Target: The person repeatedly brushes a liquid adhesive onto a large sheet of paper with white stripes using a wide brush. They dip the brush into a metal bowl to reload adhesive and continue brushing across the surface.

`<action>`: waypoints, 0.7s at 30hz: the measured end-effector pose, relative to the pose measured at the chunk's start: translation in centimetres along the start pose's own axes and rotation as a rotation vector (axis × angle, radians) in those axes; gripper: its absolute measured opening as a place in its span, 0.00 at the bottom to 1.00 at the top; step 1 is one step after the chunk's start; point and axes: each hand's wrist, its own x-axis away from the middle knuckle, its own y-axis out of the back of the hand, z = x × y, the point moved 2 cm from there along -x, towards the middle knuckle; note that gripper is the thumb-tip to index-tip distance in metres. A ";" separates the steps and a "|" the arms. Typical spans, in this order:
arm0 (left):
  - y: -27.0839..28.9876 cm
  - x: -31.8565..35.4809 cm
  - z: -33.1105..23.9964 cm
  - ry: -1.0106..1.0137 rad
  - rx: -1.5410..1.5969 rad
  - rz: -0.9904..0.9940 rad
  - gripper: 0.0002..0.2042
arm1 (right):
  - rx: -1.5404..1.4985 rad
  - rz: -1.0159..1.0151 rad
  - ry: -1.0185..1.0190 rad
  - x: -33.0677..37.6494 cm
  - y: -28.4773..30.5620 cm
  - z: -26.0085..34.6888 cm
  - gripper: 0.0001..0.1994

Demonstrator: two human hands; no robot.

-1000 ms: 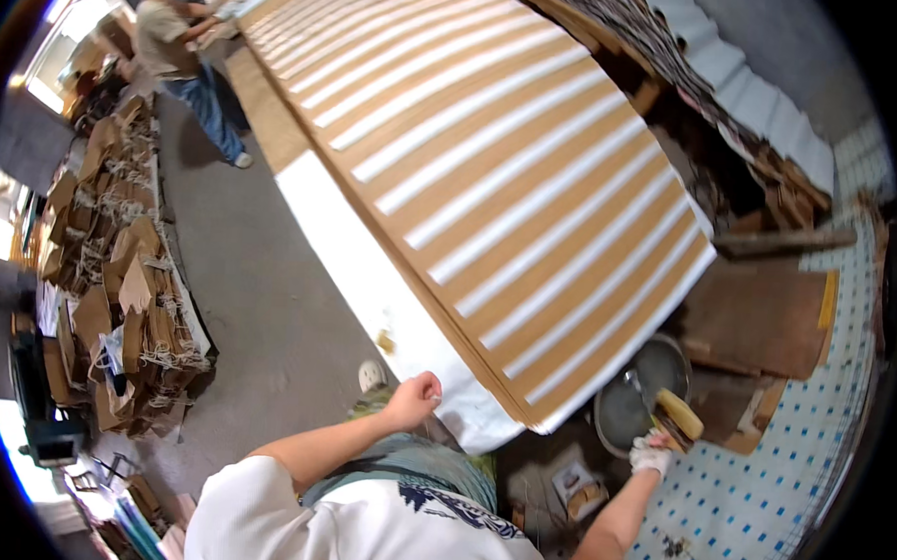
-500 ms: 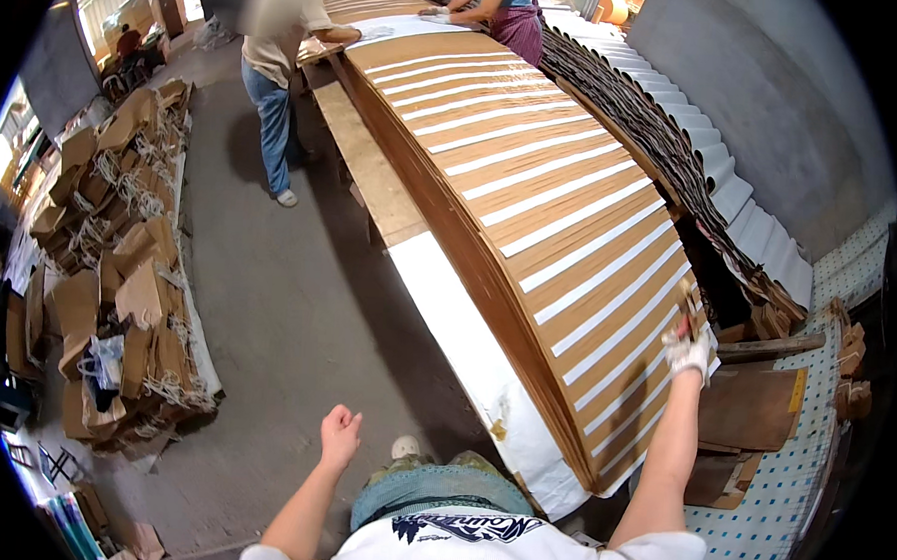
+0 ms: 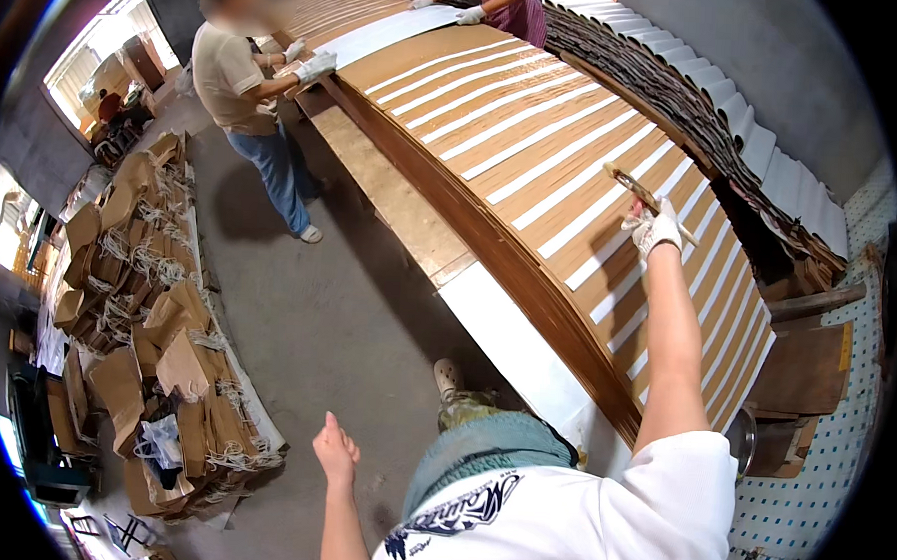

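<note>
long table (image 3: 411, 213), fanned brown paper sheets (image 3: 534, 164) on it

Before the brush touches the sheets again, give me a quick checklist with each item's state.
1. Brush gripped in the gloved right hand: ok.
2. Brush over the fanned brown sheets, on the striped area: ok.
3. Left hand bare, holding nothing, off the table: ok.
4. Co-workers' gloved hands are far up the table from the brush: ok.
5. Brush loaded with paste: cannot tell.
6. Metal bowl at the table's near end, partly hidden: cannot tell contents.
</note>
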 end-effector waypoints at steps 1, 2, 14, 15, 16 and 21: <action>-0.8 -2.2 -1.1 -0.044 -0.035 -0.022 0.23 | -0.071 -0.068 0.017 1.4 -3.0 -1.2 0.15; -1.9 -4.5 -2.3 -0.091 -0.070 -0.031 0.22 | -0.046 -0.133 0.039 1.4 -4.6 -2.0 0.14; -19.3 -27.1 -13.2 -0.751 -0.835 0.575 0.17 | 0.815 0.069 0.163 -5.7 -16.3 -7.9 0.23; -21.1 -28.5 -14.6 -0.819 -0.922 0.628 0.18 | 0.926 0.101 0.178 -5.2 -17.4 -8.5 0.25; -23.1 -30.2 -15.5 -0.888 -1.008 0.686 0.19 | 1.036 0.131 0.191 -5.0 -18.5 -8.9 0.27; -33.3 -40.7 -17.7 -1.101 -1.083 0.979 0.22 | 1.234 0.142 0.394 -7.2 -19.1 -11.6 0.26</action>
